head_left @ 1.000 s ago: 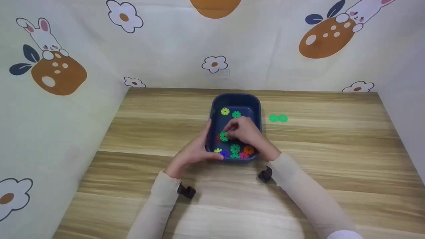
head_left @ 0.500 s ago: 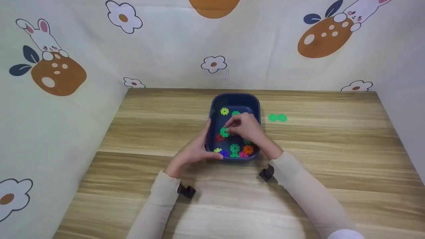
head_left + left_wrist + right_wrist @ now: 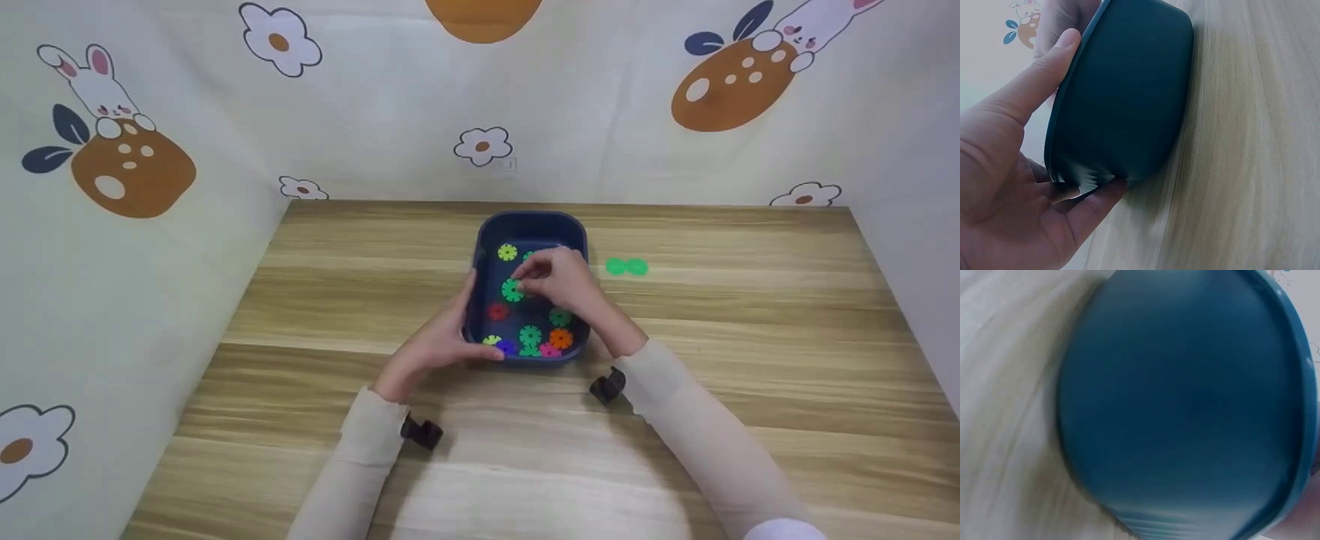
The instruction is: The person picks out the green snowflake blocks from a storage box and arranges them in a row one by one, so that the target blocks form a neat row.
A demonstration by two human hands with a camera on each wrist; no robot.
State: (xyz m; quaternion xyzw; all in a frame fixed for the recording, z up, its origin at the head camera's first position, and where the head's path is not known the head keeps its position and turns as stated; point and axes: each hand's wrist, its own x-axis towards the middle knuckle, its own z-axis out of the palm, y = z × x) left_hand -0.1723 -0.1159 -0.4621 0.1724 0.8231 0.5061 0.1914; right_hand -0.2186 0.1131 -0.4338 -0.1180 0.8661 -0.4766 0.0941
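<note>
A dark blue plastic tub (image 3: 532,225) stands on the table, holding several notched, flower-like plastic discs. My left hand (image 3: 441,339) grips its near left corner, thumb along the near rim and fingers against the left side. In the left wrist view the fingers (image 3: 1098,208) reach down the tub's outer wall. Over the tub, my right hand (image 3: 562,281) pinches a green notched disc (image 3: 511,291) between thumb and fingers. Below that disc lies a red disc (image 3: 497,311), and a yellow disc (image 3: 508,252) lies towards the far end. The tub's outer wall fills most of the right wrist view.
Two joined green discs (image 3: 627,267) lie on the wooden table (image 3: 750,315) right of the tub. Orange (image 3: 561,338), pink (image 3: 550,350) and blue (image 3: 506,347) discs sit at the tub's near end. A patterned cloth wall (image 3: 375,112) stands behind.
My right hand has moved slightly away from me and to the right with the green disc, uncovering the red disc and a green one at the right. My left hand has stayed put.
</note>
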